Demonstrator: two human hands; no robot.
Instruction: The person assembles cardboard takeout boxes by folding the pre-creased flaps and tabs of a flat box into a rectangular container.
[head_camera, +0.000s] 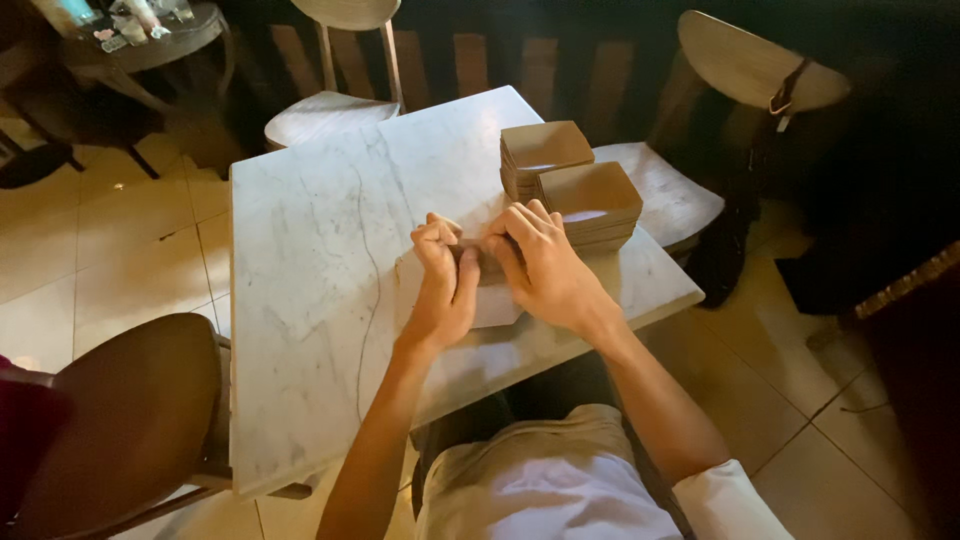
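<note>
A flat white cardboard box blank lies on the marble table. My left hand is curled on its left part, fingers closed over a folded brown flap. My right hand presses down on the blank's right part, fingers bent over the same fold. Both hands touch each other at the fingertips. Just beyond them stand two stacks of folded brown paper trays, one behind the other.
A brown chair stands at the table's near left. Two light wooden chairs are at the far side, and another seat sits under the right edge. A dark round table with small items is at top left.
</note>
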